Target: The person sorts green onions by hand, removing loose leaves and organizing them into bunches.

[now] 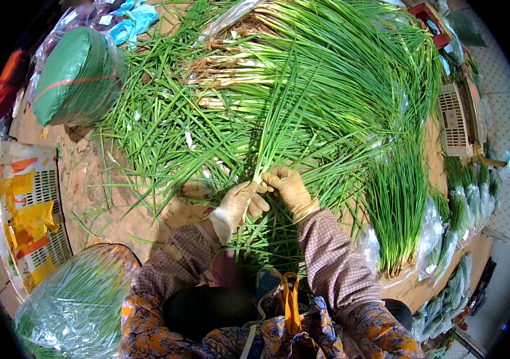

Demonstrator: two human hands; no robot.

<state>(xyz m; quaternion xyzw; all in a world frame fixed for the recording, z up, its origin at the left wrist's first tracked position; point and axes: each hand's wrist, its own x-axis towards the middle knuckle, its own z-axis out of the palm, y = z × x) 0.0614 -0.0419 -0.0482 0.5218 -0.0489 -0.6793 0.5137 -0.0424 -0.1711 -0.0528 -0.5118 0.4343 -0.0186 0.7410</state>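
My left hand [236, 206], in a pale glove, is closed around the white lower end of a few green onions [276, 131]. Their long leaves point away from me, over the heap. Beside it, my right hand [289, 188], gloved as well, has its fingertips pinched at the same stalks. Loose pulled-off leaves [159, 113] lie scattered ahead and to the left, and some are under my hands. Beyond, a big pile of green onions [332, 78] lies with its roots to the left. A neater bunch of green onions [395, 209] rests at my right, roots toward me.
A round green wrapped bundle [75, 78] stands at the far left. Nearer is a crate [33, 203] patched with orange and yellow tape. A clear plastic bag of greens [81, 305] sits at the lower left. Bagged green onions [473, 203] and a pale crate [455, 119] line the right.
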